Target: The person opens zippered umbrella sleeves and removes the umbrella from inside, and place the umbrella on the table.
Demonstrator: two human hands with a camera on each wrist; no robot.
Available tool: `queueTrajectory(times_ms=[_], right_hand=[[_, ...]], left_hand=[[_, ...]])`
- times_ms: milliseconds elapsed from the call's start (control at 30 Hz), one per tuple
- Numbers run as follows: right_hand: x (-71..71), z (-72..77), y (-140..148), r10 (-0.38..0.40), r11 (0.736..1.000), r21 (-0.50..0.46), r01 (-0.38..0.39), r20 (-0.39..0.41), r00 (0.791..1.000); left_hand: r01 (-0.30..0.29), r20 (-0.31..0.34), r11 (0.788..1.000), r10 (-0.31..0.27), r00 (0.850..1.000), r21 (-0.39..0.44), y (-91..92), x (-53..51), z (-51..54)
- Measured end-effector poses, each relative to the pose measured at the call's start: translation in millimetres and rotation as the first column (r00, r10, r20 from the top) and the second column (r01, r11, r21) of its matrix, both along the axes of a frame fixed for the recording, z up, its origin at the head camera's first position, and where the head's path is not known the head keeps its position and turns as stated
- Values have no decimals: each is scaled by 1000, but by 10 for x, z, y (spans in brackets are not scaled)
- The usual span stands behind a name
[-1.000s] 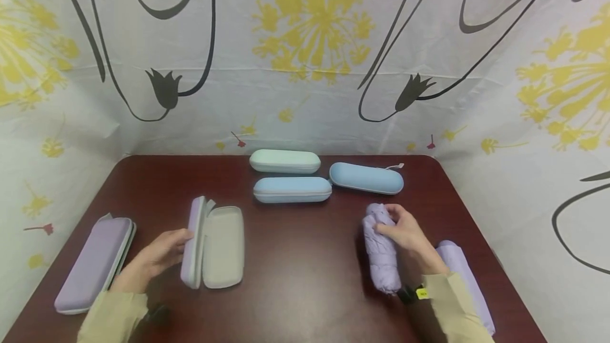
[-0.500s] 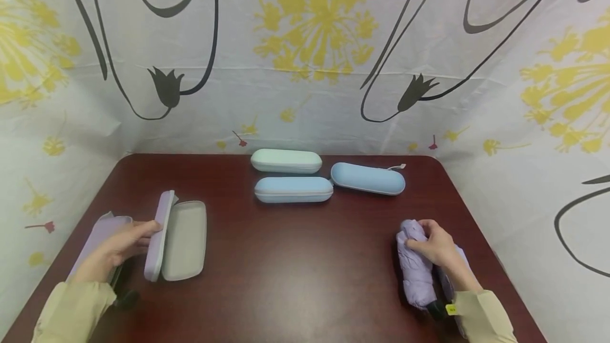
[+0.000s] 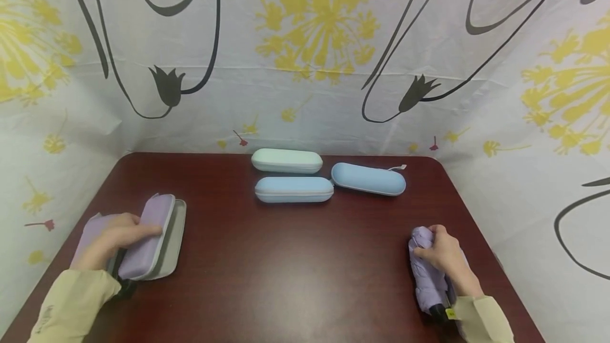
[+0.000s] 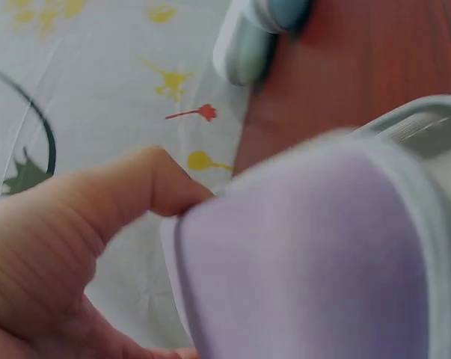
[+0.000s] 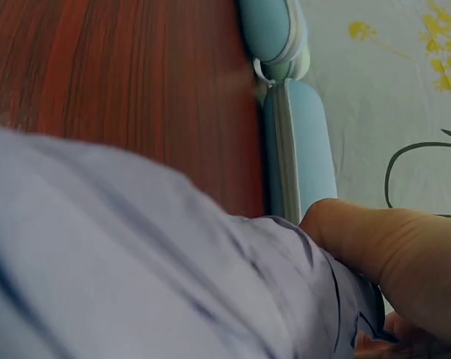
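Here, left of mint case [image 3: 287, 161], left grip [image 3: 120, 233] pinches ajar lilac case [image 3: 147, 253]; right of it, right grip [image 3: 444, 251] pinches crinkled bundle [image 3: 425, 279].

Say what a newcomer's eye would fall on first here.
Probably the big yellow flower, high on the backdrop in the head view. Then the left hand gripping a half-open lilac case at the table's left, and the right hand holding a lilac bundle at its right.

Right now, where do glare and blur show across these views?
Head view: a pale glare patch on the dark table, toward the near edge. Left wrist view: the lilac case blurs along its rim, while the left hand looks sharper. Right wrist view: the lilac fabric bundle is soft at lower left.
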State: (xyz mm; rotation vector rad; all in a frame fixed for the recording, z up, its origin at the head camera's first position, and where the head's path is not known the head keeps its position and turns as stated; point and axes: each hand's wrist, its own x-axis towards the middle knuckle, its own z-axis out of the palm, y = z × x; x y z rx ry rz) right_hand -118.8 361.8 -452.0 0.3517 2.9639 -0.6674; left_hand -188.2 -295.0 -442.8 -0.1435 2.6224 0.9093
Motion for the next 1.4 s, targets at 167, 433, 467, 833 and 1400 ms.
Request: queueTrajectory(times_ms=[167,433,467,833,1400], right_hand=[[13,13,17,-7,1000,6,7,30,1000],[-11,-9,-10,-6,999,46,4,43,999],[-16,-7,-14,-3,999,48,1,44,999],[-10,42,-42,55,991,123,-62,57,997],[-167,155,-473,246,963,-40,-268,-281,928]], left_hand=[[36,-111,985,-55,992,-169,47,-16,7],[-35,-220,970,-19,975,-239,113,-2,-74],[-47,-227,968,-10,974,-246,126,2,-80],[-135,-466,970,26,884,-201,265,113,-98],[20,-604,992,62,795,128,1158,-52,35]])
